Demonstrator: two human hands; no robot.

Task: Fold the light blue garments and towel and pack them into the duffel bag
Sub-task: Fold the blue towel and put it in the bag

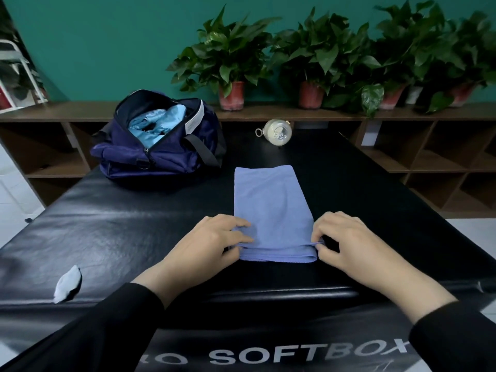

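Box: a black case (268,353) lettered "SOFTBOX" lies nearest, under the forearms in black sleeves.
Left hand: the left hand (214,242) sits at the near left corner of the towel, thumb and fingers pinching the folded edge.
Right hand: the right hand (346,242) sits at the near right corner, fingertips curled and nipping the layered edge there.
Towel: the towel (273,210), light blue, lies flat in a narrow folded strip running from the hands toward the far side; its near end is doubled over between the two hands.
Table: a black padded table (134,224) with a glossy creased skin carries everything.
Cloth scrap: a small pale cloth (67,284) lies near the left edge, well apart from the towel.
Bag: a navy duffel (161,154) stands far left on the table, zip open.
Bag contents: light blue garments (158,122) fill the opening.
Round thing: a pale round object (276,131) with a ring lies far on the table, right of the bag.
Room: a teal wall, a brown shelf (295,114) of open cubbies, and potted plants (230,55) in a row on top.
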